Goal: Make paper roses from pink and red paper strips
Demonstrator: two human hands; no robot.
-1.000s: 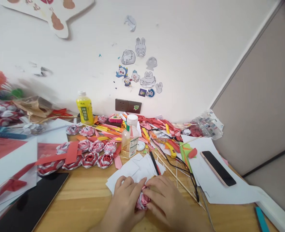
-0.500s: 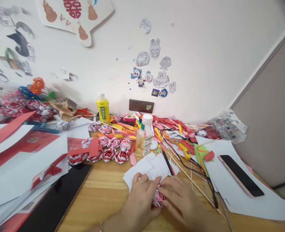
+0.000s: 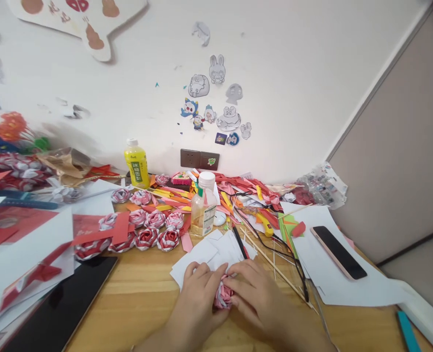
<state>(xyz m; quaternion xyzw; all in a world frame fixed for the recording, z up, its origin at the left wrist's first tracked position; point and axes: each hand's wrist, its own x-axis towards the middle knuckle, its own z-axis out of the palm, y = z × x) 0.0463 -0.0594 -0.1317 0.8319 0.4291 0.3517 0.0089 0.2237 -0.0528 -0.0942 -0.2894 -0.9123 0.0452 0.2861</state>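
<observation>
A pink and white paper rose (image 3: 224,295) is between my two hands, low over the wooden table. My left hand (image 3: 200,298) closes around its left side, thumb below and index finger at the top edge. From the right, the fingers of my right hand (image 3: 255,296) press on its petals. Both palms partly cover the flower. Just beyond my fingertips lie loose white paper pieces (image 3: 201,254) with a black pen (image 3: 239,240) on them. More finished paper roses (image 3: 146,238), pink, red and white, sit in rows to the left.
An open-necked clear bottle with a white cap (image 3: 204,208) and a yellow drink bottle (image 3: 136,164) stand behind. Colored paper strips (image 3: 238,188) pile along the wall. A yellow glue gun (image 3: 264,222), wooden sticks (image 3: 278,269) and a phone (image 3: 339,252) lie right; a black tablet (image 3: 65,303) lies left.
The view has turned to the right, so everything shifts left in the picture. Both hands stay on the paper rose, with only slight finger movement.
</observation>
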